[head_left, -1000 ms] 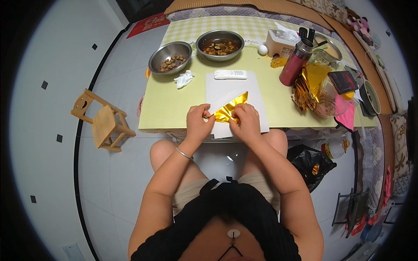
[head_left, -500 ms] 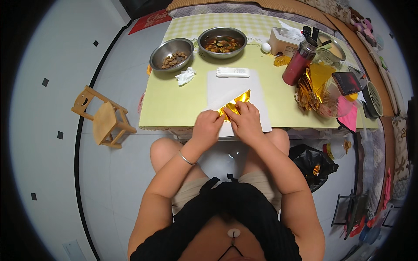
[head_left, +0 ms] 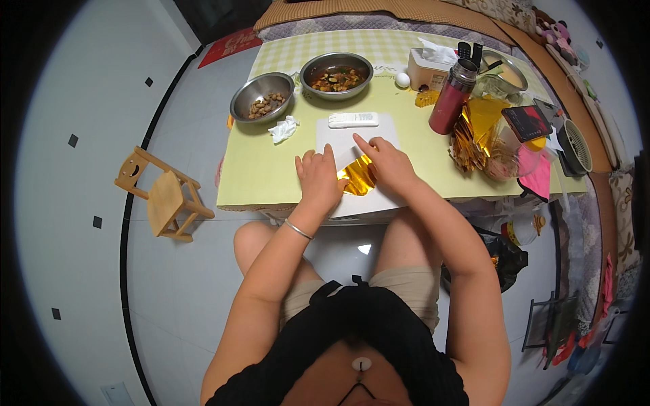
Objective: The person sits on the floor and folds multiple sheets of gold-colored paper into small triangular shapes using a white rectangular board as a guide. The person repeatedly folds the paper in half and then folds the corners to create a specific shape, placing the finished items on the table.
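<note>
A shiny gold foil sheet (head_left: 360, 178) lies on a white sheet (head_left: 389, 130) at the table's near edge. At its left side is my left hand (head_left: 317, 178), fingers spread and pointing away from me, the thumb touching the foil's edge. My right hand (head_left: 394, 166) rests at the foil's right side, index finger stretched out over the white sheet; its other fingers are partly hidden. Neither hand visibly grips the foil. Just beyond my fingertips, a white flat tube-shaped item (head_left: 353, 120) sits across the far end of the white sheet.
Beyond are a metal bowl of nuts (head_left: 248, 89), a bowl of reddish food (head_left: 310, 86) and a crumpled tissue (head_left: 284, 128). On the right stand a red thermos (head_left: 448, 105), gold foil stack (head_left: 464, 150), phone (head_left: 527, 124) and tissue box (head_left: 421, 72). A small wooden chair (head_left: 166, 199) stands left.
My hands have moved apart and their fingers have opened out. The foil, a slanted folded strip before, now shows a wider, rounded shape. The view has shifted slightly.
</note>
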Available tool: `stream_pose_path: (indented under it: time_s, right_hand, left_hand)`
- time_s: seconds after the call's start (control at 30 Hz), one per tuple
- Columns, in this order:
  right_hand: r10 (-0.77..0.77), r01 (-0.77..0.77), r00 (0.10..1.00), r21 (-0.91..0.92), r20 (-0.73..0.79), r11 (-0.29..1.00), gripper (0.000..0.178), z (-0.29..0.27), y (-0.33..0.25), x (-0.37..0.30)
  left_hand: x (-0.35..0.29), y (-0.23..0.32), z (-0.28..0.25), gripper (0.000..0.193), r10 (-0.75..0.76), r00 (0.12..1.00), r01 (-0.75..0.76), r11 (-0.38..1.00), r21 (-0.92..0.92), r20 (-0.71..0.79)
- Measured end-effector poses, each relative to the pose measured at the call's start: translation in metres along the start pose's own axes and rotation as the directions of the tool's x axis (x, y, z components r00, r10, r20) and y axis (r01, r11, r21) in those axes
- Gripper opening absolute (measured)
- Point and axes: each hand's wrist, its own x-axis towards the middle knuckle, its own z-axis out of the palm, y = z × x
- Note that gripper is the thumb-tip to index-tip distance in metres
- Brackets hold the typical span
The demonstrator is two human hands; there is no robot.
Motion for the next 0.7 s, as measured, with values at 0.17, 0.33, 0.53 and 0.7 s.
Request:
stream_pose_path:
  time_s: [0.17, 0.33, 0.53, 0.7]
  right_hand:
    - [-0.373, 0.362, 0.923, -0.115, -0.093, 0.925, 0.056, 0.008, 0.027, 0.021]
    - [-0.457, 0.454, 0.869, 0.059, 0.191, 0.889, 0.056, 0.023, 0.033, 0.014]
    - [-0.217, 0.2, 0.964, 0.12, 0.156, 0.972, 0.057, 0.025, 0.035, -0.013]
    - [-0.225, 0.222, 0.944, 0.041, 0.241, 0.974, 0.075, 0.02, 0.033, -0.013]
  left_hand:
    - [0.012, 0.012, -0.014, 0.022, 0.058, 0.892, -0.038, 0.998, -0.054, 0.448]
    - [-0.018, 0.027, 0.008, 0.029, 0.088, 0.929, -0.023, 0.983, -0.183, 0.359]
    - [-0.052, 0.029, -0.014, 0.076, 0.17, 0.9, -0.124, 0.983, -0.139, 0.402]
    - [-0.064, 0.019, -0.03, 0.093, 0.305, 0.865, -0.239, 0.948, -0.209, 0.399]
